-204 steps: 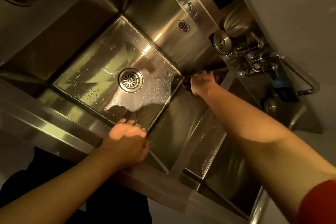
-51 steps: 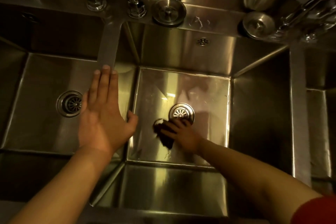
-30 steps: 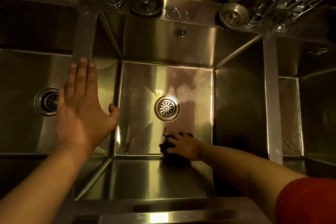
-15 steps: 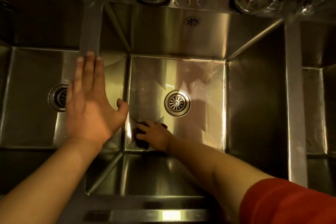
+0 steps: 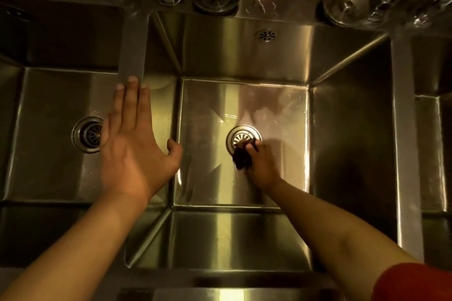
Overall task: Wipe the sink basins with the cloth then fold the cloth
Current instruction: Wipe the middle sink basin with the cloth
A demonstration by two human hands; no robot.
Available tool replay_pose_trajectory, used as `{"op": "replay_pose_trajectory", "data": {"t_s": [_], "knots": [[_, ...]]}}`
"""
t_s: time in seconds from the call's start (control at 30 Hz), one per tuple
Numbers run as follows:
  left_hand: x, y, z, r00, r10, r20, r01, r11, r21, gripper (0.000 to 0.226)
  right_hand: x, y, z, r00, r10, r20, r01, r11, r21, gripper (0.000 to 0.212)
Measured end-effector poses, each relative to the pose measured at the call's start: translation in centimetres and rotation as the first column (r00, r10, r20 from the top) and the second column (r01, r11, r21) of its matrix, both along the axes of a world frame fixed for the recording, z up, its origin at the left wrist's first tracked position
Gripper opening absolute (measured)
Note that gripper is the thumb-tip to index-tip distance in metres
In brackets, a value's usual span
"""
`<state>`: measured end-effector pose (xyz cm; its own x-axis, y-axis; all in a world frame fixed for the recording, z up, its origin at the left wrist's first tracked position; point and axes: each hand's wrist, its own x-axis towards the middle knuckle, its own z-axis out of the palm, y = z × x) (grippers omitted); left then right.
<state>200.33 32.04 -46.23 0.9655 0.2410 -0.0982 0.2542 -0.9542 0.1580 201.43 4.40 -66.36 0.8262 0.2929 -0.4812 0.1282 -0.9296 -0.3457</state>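
Now the right hand (image 5: 263, 166) has slid the cloth (image 5: 241, 157) from the near-left corner onto the drain (image 5: 243, 138). It seems bunched in curled fingers. The left hand (image 5: 133, 151) stays flat, fingers straight.

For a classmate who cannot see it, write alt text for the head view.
Seen from above, a person's right hand presses a dark cloth against the floor of the middle sink basin, at the edge of its drain. The left hand hovers flat and open above the divider beside the left basin.
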Motion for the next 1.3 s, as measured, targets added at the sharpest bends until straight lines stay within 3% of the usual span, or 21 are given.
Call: {"op": "replay_pose_trajectory", "data": {"t_s": [0.1,0.17,0.23,0.3,0.37,0.43,0.47,0.57,0.77,0.83,0.9,1.0,1.1,1.2,1.3], "knots": [[-0.1,0.1,-0.1,1.000,-0.005,0.012,0.005,1.000,-0.002,0.104,1.9,2.5,0.1,0.988,-0.132,0.081,0.128,0.991,0.050,0.035],[-0.1,0.1,-0.1,1.000,0.005,0.013,-0.005,1.000,0.008,0.106,2.5,3.8,0.7,0.957,-0.287,0.051,0.267,0.932,0.244,0.011],[-0.1,0.1,-0.2,1.000,0.005,0.015,-0.006,1.000,0.012,0.106,1.8,4.0,0.7,0.937,-0.348,-0.006,0.329,0.878,0.347,0.014],[0.0,0.2,-0.2,1.000,0.001,0.021,-0.001,1.000,0.010,0.106,-0.1,3.3,1.0,0.984,-0.178,0.022,0.165,0.946,0.277,0.020],[0.0,0.1,-0.2,1.000,-0.003,0.014,0.002,1.000,0.024,0.106,-2.7,2.6,0.4,0.993,0.117,0.010,-0.116,0.962,0.247,0.033],[0.0,0.1,-0.2,1.000,-0.002,0.002,0.002,1.000,0.031,0.108,-5.2,2.9,0.1,0.833,0.539,0.128,-0.549,0.834,0.059,0.054],[0.0,0.1,-0.1,1.000,0.001,0.001,-0.001,1.000,0.029,0.108,-6.1,3.4,-0.3,0.756,0.632,0.168,-0.647,0.760,0.054,0.058],[0.0,-0.1,-0.2,1.000,0.014,0.008,-0.015,1.000,0.019,0.105,-7.1,6.4,-1.2,0.614,0.773,0.159,-0.788,0.587,0.187,0.059],[-0.2,-0.1,0.0,0.998,-0.003,0.059,0.004,1.000,-0.016,0.102,-6.4,9.2,-2.2,0.523,0.837,0.164,-0.853,0.511,0.108,0.059],[-0.3,-0.1,0.1,0.998,-0.004,0.062,0.006,1.000,-0.026,0.101,-6.3,7.8,-2.7,0.546,0.817,0.184,-0.837,0.537,0.102,0.058],[-0.3,-0.1,0.2,0.999,-0.003,0.053,0.004,1.000,-0.022,0.101,-5.8,5.7,-3.0,0.633,0.753,0.178,-0.774,0.615,0.152,0.060],[-0.2,-0.1,0.1,0.999,0.005,0.042,-0.004,1.000,-0.017,0.102,-2.3,2.8,-1.8,0.677,0.711,0.191,-0.733,0.675,0.083,0.062],[-0.2,-0.3,0.0,0.998,0.029,0.047,-0.029,1.000,-0.005,0.106,3.7,0.2,-1.0,0.890,0.456,0.012,-0.446,0.864,0.232,0.053],[-0.1,-0.2,-0.2,0.998,0.026,0.050,-0.026,1.000,0.009,0.105,7.7,-0.2,-0.7,0.969,0.246,-0.031,-0.245,0.968,0.049,0.061],[-0.1,0.0,-0.3,0.999,0.021,0.045,-0.021,1.000,0.018,0.105,7.6,1.5,0.1,0.998,0.060,0.030,-0.063,0.986,0.156,0.066]]}}
